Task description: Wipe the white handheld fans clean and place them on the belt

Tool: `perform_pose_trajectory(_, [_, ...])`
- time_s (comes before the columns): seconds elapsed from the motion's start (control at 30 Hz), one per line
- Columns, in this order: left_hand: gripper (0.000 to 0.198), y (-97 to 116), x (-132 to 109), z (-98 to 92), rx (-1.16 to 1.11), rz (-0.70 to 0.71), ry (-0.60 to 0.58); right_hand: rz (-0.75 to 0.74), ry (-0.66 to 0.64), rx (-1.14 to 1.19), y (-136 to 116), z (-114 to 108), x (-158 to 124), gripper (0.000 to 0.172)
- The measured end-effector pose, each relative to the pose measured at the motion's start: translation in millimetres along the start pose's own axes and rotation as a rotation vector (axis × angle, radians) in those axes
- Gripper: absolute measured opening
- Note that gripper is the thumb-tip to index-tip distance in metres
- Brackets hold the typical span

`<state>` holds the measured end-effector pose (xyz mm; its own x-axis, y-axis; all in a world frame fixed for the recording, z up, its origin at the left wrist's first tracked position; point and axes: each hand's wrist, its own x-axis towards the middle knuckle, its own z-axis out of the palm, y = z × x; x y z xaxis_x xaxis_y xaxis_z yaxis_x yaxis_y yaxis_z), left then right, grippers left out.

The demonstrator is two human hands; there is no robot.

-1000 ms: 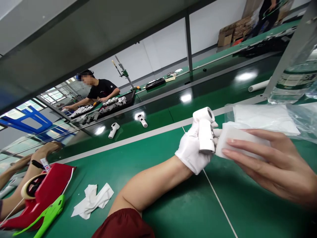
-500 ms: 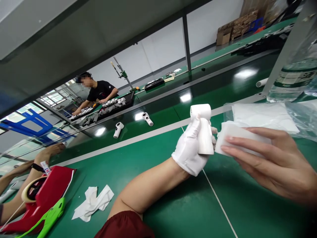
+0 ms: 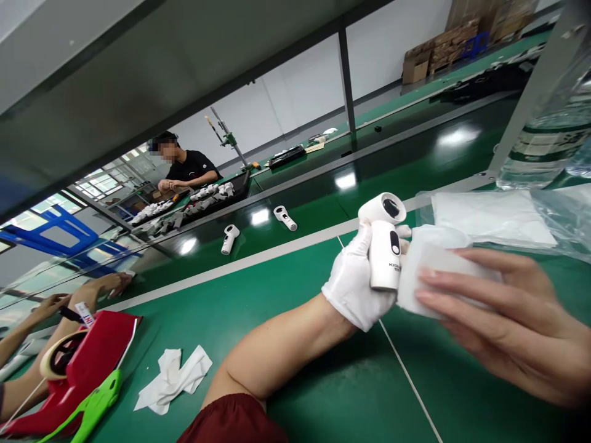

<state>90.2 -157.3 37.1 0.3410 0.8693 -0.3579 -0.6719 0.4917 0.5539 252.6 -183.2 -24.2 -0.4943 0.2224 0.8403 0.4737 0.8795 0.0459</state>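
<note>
The gloved left hand is curled shut round the stem of a white handheld device, so that's the hand actually on it. The device's long axis runs roughly straight ahead, with the round head at the far end. The bare right hand has its fingers pressed together, pinching a white foam wrap right against the device's side, sitting between the two. Further out, two similar white devices lie on a dark green belt, well apart from the hands.

One gadget held; beyond it, two more gadgets; just right of it, one cloth; left of it, one wipe.
</note>
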Motion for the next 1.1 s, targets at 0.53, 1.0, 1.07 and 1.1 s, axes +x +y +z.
perform_pose_trajectory(0.53, [0.032,10.6,12.5,-11.5,-0.153,-0.177,-0.15,0.034,0.043,-0.038,7.1,1.0,-11.6,0.061])
perform_pose_trajectory(1.0, [0.032,18.1,33.9,-25.9,-0.011,-0.038,-0.156,-0.016,-0.115,-0.056,23.2,6.5,-17.6,0.055])
perform_pose_trajectory(1.07, [0.035,21.4,42.1,-33.9,0.152,0.019,-0.208,0.002,-0.103,-0.054,22.7,8.7,-18.7,0.056])
perform_pose_trajectory(1.1, [0.037,22.1,47.1,-38.4,0.27,0.09,-0.193,-0.003,-0.104,-0.063,21.4,9.7,-19.0,0.056])
